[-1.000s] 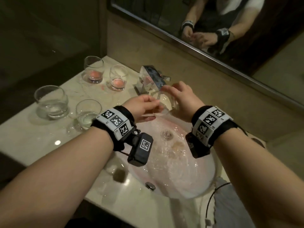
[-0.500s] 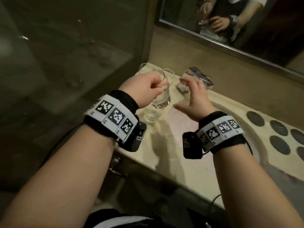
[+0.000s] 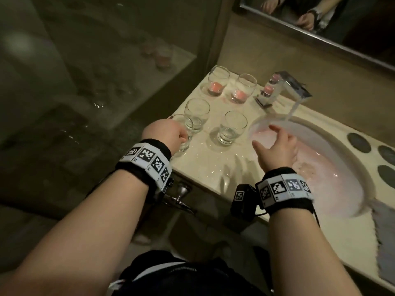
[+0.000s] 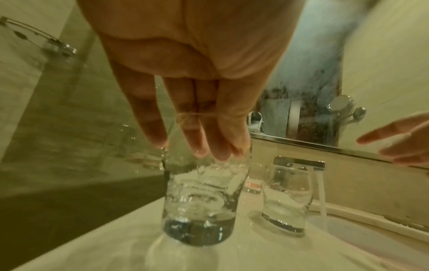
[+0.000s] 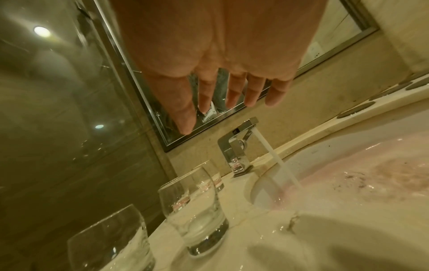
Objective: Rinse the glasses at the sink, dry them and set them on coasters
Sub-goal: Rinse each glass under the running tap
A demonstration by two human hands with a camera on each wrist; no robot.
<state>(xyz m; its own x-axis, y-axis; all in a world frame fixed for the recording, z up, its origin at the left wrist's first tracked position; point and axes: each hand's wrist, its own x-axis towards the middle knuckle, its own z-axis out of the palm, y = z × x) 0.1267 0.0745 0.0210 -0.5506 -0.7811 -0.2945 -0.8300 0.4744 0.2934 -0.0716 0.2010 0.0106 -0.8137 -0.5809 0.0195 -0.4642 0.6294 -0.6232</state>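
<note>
My left hand (image 3: 180,137) grips a clear glass (image 3: 188,127) from above by its rim, at the near left corner of the counter (image 3: 213,167). In the left wrist view, thumb and fingers (image 4: 218,152) pinch the rim of this glass (image 4: 199,205); its base is at the counter and water sloshes inside. My right hand (image 3: 271,137) hovers open and holds nothing, fingers spread, over the left rim of the sink (image 3: 333,184). Two more clear glasses (image 3: 196,114) (image 3: 232,128) and two glasses with pink residue (image 3: 215,84) (image 3: 242,88) stand behind. Dark round coasters (image 3: 359,142) lie right of the sink.
The chrome faucet (image 3: 282,86) runs water into the basin, seen also in the right wrist view as the faucet (image 5: 239,144). A mirror (image 3: 342,22) hangs above. A glass partition stands left of the counter. A grey towel (image 3: 384,242) lies at the near right.
One second ago both hands held a glass under the faucet. The left hand has since carried it left and lowered it to the counter; the right hand let go and opened.
</note>
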